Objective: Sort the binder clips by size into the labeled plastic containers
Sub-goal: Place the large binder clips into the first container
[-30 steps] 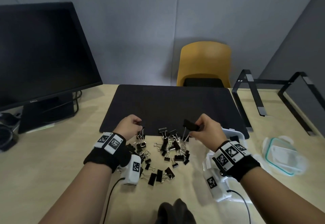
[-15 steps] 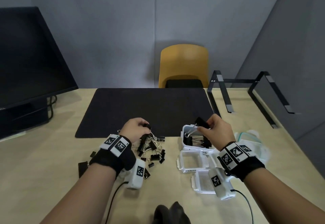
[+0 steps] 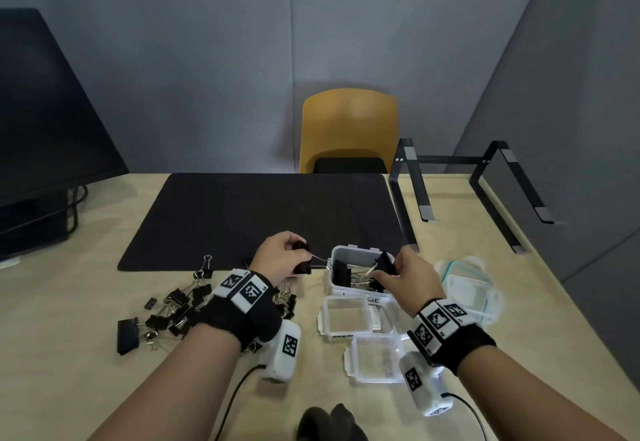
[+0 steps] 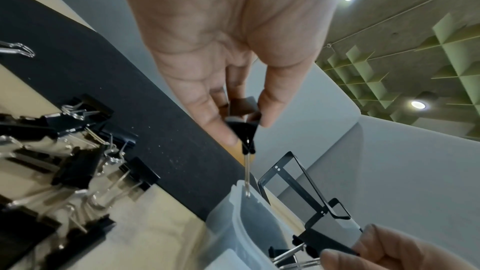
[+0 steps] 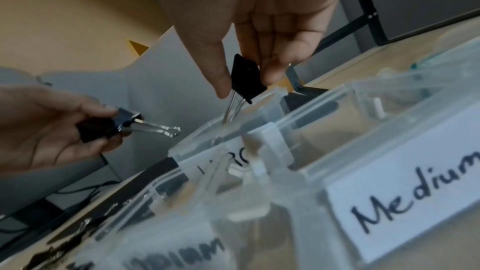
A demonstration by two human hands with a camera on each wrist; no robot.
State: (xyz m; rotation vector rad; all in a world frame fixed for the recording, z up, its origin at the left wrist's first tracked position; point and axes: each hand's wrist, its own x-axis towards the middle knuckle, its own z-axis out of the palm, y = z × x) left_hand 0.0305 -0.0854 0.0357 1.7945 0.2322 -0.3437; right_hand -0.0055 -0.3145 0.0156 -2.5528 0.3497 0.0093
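Observation:
Several black binder clips (image 3: 173, 305) lie in a loose pile on the table at the left. The white container labeled Large (image 3: 353, 253) holds several clips. My right hand (image 3: 388, 267) pinches a large clip (image 5: 246, 78) over its right side, wire handles pointing down into it. My left hand (image 3: 298, 260) grips another black clip (image 4: 242, 128) just left of the container, and its wire handle reaches the rim (image 4: 239, 202). Two clear containers labeled Medium (image 3: 346, 316) (image 3: 375, 359) stand in front of the Large one.
A black desk mat (image 3: 259, 212) lies behind the hands. A monitor (image 3: 41, 135) stands at the far left and a black laptop stand (image 3: 485, 177) at the right. Clear lids with a teal seal (image 3: 467, 288) lie right of the containers. A yellow chair (image 3: 349, 128) faces the table.
Both hands moved right from the clip pile to the containers. The right hand lowered its clip into the Large container. The left hand brought its clip to the container's left rim.

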